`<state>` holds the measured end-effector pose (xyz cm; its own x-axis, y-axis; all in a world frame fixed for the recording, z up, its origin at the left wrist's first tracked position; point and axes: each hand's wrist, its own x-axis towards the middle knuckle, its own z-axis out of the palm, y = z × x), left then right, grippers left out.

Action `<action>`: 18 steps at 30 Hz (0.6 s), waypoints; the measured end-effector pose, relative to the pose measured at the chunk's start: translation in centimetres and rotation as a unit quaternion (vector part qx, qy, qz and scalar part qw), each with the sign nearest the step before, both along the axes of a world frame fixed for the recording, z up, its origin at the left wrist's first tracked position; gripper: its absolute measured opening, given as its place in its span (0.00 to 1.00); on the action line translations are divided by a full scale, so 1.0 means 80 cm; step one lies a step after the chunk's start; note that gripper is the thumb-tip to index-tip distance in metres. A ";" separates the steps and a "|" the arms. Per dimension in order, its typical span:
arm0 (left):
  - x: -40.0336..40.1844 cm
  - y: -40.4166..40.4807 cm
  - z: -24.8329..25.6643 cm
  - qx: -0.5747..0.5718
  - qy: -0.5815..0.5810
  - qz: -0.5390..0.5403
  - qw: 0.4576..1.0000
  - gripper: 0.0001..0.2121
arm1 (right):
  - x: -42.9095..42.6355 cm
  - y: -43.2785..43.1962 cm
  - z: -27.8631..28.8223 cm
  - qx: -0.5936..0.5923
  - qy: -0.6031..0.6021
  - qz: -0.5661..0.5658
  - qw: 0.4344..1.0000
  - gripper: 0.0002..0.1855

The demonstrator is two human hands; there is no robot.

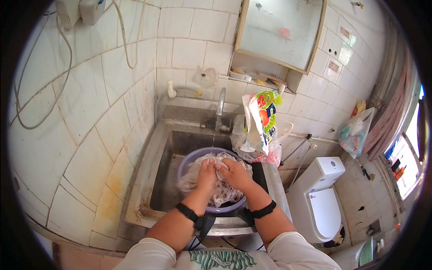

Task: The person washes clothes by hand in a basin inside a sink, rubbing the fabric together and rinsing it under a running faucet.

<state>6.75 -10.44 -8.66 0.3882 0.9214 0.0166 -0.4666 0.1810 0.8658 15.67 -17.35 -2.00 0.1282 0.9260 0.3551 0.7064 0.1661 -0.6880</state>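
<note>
A purple plastic basin (229,210) stands in a stainless steel sink (162,199). Wet, pale cloth with a dark pattern (221,189) fills much of the basin. My left hand (206,173) grips a bunched part of this fabric, its fingertips close to those of my right hand (235,173), which pinches the cloth too. Both hands are over the middle of the basin. Behind them, a thin stream of water runs from the metal faucet (221,104) into the basin. The cloth under my palms is hidden.
An opened detergent bag (265,121) stands with clear plastic bags (239,135) on the sink's back right corner. To the right is a white toilet (325,209). A tiled wall (111,135) closes in on the left. Above hangs a framed mirror cabinet (280,33).
</note>
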 end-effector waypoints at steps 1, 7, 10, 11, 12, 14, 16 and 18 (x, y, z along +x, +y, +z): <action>0.004 -0.005 0.003 0.002 0.003 -0.001 1.000 0.13 | -0.008 0.002 -0.002 0.002 0.003 -0.001 1.000 0.13; 0.007 -0.027 0.031 -0.202 -0.006 -0.100 0.974 0.20 | 0.007 0.040 -0.022 -0.034 -0.018 -0.106 0.994 0.13; -0.018 -0.006 0.026 -0.203 -0.070 -0.108 0.971 0.22 | -0.038 0.026 0.001 0.000 -0.143 -0.051 0.988 0.17; -0.027 -0.002 0.036 -0.281 -0.092 -0.143 0.944 0.23 | -0.048 0.027 0.007 -0.002 -0.183 -0.005 0.983 0.17; -0.027 -0.003 0.038 -0.220 -0.046 -0.122 0.967 0.22 | -0.041 0.042 -0.003 0.030 -0.151 0.001 0.988 0.18; -0.019 0.002 0.035 -0.209 -0.124 -0.143 0.960 0.21 | -0.007 0.078 -0.006 0.013 -0.111 0.000 0.994 0.19; -0.017 0.005 0.043 -0.203 -0.203 -0.139 0.948 0.20 | 0.023 0.120 -0.025 0.045 -0.046 -0.006 0.998 0.21; -0.006 0.009 0.035 -0.194 -0.202 -0.093 0.955 0.19 | 0.063 0.160 -0.034 0.028 0.001 -0.076 0.997 0.20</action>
<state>6.27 -9.76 -5.83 0.5797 0.8045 -0.1293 -0.6776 0.5641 0.4718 20.71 -4.58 -4.73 0.2668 0.8743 0.4056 0.7245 0.0956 -0.6826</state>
